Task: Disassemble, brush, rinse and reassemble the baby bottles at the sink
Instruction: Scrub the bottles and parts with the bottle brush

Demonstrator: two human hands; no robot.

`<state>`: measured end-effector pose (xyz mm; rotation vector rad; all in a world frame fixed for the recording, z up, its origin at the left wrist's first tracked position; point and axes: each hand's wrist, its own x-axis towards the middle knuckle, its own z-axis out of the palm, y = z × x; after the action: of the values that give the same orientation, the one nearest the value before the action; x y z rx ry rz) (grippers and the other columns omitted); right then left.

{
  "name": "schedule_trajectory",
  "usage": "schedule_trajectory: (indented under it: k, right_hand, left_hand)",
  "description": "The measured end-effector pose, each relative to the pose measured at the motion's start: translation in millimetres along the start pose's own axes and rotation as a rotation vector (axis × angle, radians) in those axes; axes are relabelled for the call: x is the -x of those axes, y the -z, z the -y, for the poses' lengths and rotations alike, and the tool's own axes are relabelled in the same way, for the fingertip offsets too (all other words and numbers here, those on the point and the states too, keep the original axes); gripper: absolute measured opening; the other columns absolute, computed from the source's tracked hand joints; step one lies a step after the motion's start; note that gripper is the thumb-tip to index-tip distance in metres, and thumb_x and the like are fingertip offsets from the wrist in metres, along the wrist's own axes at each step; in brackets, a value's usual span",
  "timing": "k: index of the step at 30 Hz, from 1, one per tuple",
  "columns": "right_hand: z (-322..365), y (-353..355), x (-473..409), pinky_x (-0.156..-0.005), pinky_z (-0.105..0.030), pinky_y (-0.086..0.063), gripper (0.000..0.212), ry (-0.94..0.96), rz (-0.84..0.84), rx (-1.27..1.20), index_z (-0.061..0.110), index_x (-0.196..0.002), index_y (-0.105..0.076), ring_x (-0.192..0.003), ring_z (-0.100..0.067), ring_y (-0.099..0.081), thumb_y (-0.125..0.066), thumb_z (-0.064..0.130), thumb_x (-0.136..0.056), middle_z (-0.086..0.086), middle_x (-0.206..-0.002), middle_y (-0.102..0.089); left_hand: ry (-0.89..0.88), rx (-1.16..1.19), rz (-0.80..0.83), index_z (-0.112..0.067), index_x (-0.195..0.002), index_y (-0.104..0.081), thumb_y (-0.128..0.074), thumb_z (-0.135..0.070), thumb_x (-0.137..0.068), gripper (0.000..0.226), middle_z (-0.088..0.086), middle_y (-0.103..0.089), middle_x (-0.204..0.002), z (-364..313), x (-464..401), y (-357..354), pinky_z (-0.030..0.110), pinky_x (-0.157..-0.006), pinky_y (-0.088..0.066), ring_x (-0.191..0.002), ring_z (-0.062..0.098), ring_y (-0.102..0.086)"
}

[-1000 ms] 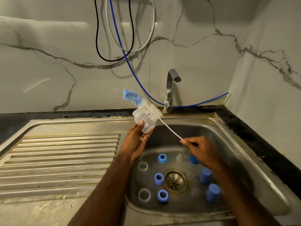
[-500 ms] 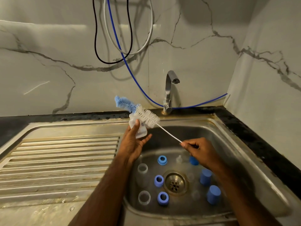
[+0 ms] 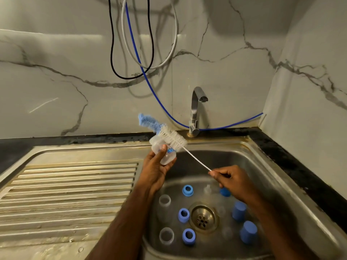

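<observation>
My left hand (image 3: 155,170) grips a clear baby bottle (image 3: 161,147) above the sink's left rim. My right hand (image 3: 231,180) pinches the thin white wire handle of a bottle brush (image 3: 173,137). Its white bristles lie across the bottle's outside, and its blue sponge tip sticks out to the upper left. Down in the sink basin (image 3: 262,181) stand two clear bottle bodies (image 3: 164,200), three blue collar rings (image 3: 187,190), blue caps (image 3: 238,211) and clear teats (image 3: 207,189) around the drain (image 3: 203,218).
A chrome tap (image 3: 196,109) stands behind the basin, with no water running. The ribbed steel draining board (image 3: 65,194) lies to the left. Black, white and blue hoses (image 3: 142,68) hang on the marble wall. A dark counter edge (image 3: 300,169) runs along the right.
The bottle and brush have shifted slightly down and left. The brush slides along the bottle, and my right hand stays at the wire's end.
</observation>
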<state>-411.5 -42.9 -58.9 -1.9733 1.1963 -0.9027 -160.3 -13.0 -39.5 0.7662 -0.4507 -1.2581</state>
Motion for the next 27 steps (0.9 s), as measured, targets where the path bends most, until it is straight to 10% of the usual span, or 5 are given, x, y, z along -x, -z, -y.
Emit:
schedule_trajectory:
  k: [10,27]
  right_hand:
    - [10,-11,3,-0.06,-0.023,-0.05,0.023,0.059,0.018,0.043,0.02,-0.08,-0.075,-0.056,-0.003,-0.059,-0.063,0.028,-0.097,0.005,-0.06,-0.064]
    - [7,-4,-2,-0.066,-0.023,-0.053,0.012,0.021,-0.061,0.04,0.025,-0.091,-0.074,-0.069,-0.013,-0.064,-0.063,0.025,-0.096,-0.006,-0.071,-0.07]
  left_hand:
    - [0.082,-0.029,-0.07,-0.014,-0.123,-0.06,-0.059,-0.021,-0.1,0.024,0.015,-0.07,-0.121,9,0,-1,0.053,-0.096,-0.055,-0.114,0.033,-0.067]
    - [0.112,0.101,-0.046,-0.017,-0.137,-0.051,-0.067,-0.025,-0.093,0.048,0.022,-0.056,-0.138,6,-3,-3,0.05,-0.083,-0.061,-0.12,0.041,-0.062]
